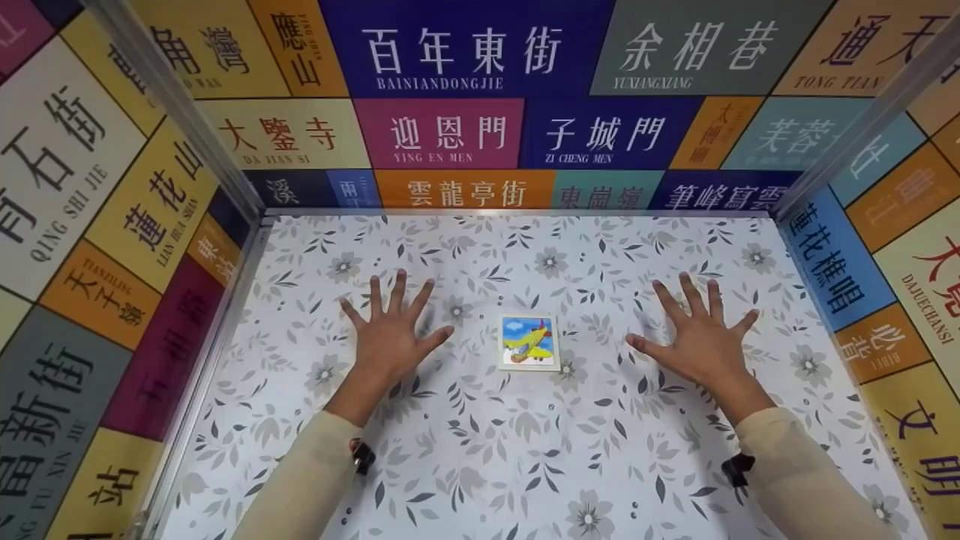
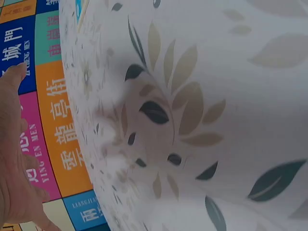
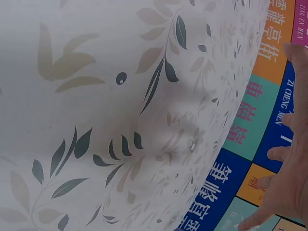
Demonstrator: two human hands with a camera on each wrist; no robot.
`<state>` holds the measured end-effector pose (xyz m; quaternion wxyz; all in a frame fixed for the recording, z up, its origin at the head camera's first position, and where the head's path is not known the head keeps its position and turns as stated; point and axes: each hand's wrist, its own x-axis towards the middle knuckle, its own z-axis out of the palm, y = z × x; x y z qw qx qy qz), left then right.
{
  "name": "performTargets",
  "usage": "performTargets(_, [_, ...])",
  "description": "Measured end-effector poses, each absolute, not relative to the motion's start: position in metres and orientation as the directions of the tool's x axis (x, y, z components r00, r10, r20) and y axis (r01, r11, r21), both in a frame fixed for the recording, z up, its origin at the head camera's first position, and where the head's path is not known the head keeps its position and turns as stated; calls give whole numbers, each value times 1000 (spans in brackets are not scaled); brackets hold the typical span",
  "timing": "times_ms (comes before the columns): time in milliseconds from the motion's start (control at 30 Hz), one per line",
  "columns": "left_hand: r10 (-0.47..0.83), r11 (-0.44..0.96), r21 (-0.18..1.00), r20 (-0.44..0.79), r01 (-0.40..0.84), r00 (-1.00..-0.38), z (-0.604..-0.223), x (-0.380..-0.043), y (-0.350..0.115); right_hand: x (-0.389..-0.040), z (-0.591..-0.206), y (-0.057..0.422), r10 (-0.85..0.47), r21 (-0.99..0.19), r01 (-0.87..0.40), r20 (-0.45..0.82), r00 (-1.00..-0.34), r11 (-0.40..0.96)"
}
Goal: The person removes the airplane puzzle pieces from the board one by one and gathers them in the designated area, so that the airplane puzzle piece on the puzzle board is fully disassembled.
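Observation:
A small square picture puzzle [image 1: 529, 343] with a pale frame lies on the patterned tabletop, showing a yellow airplane on blue. To its left my left hand [image 1: 392, 330] is spread with straight fingers, holding nothing. My right hand [image 1: 701, 337] is spread the same way on the other side, also holding nothing. Both hands are apart from the puzzle. The left wrist view catches the left hand [image 2: 17, 159] at its left edge, with a corner of the puzzle [image 2: 81, 12] at the top. At the right edge of the right wrist view is the right hand [image 3: 288, 144].
A white tabletop [image 1: 480, 465] with grey leaves and flowers spreads under both hands. Colourful panels with Chinese street names [image 1: 439, 135] wall it in at the back, left and right. A clear rail [image 1: 517, 213] runs along the back edge.

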<state>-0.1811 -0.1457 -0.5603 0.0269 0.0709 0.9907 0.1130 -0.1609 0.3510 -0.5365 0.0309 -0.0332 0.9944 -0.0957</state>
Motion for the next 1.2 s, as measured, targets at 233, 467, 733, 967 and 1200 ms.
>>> performTargets(233, [192, 959, 224, -63, 174, -979, -571, -178, -128, -161, -540, 340, -85, -197, -71, -62, -994, 978])
performTargets(467, [230, 952, 228, -83, 206, -970, -578, -172, -112, -163, -548, 325, -92, -204, -72, -89, -992, 976])
performTargets(733, [296, 931, 253, -109, 262, -949, -584, -163, -90, -165, -552, 310, -123, -203, -103, -87, -989, 974])
performTargets(967, [352, 915, 251, -115, 316, -929, -590, -157, -74, -168, -554, 299, -146, -190, -126, -96, -985, 974])
performTargets(1200, [396, 897, 259, -106, 359, -912, -596, -149, -64, -169, -558, 290, -165, -178, -145, -105, -981, 973])
